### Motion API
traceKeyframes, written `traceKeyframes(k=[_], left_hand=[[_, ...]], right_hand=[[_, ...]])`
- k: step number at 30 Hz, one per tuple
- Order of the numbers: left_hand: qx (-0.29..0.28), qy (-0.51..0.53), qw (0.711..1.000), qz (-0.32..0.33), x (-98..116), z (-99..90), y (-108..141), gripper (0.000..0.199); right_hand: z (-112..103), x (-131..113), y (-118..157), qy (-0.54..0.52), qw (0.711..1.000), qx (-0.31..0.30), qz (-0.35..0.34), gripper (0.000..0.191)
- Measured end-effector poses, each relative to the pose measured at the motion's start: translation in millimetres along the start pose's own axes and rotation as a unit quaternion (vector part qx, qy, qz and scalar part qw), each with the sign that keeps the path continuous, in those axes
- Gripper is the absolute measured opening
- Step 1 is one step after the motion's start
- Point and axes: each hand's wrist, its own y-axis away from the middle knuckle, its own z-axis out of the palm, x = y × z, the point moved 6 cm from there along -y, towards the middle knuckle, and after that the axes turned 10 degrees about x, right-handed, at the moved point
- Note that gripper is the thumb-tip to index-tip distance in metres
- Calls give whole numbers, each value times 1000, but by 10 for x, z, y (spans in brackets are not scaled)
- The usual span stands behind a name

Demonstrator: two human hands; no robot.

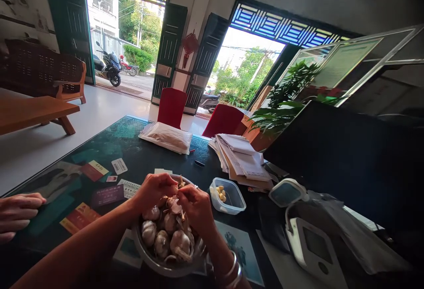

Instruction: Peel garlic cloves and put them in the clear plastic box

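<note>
Over a metal bowl (165, 269) heaped with garlic bulbs (162, 242), my two hands meet fingertip to fingertip. My left hand (158, 188) is closed in a pinch, and my right hand (196, 204) pinches from the other side. A small garlic clove sits between the fingertips, mostly hidden by them. Loose papery skins (175, 205) lie on the bulbs just below. Right of the bowl stands a clear plastic container (236, 200) with several peeled garlic cloves (220, 193) at its left end.
Another person's hand (16, 216) rests at the left table edge. Stacked papers (243, 159), a plastic-wrapped package (167, 136) and cards (107, 195) lie on the dark glass-topped table (109, 148). At right are a blood pressure monitor (311, 247) and a large black screen (344, 161).
</note>
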Motion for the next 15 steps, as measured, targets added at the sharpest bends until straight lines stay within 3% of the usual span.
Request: traceKeyframes(k=[7, 15], left_hand=[[-5, -14, 1000, 6, -11, 17, 1, 10], [-33, -29, 998, 48, 61, 52, 14, 17]], right_hand=[[-5, 28, 3, 59, 998, 10, -10, 12], [38, 18, 21, 116, 992, -3, -43, 10]])
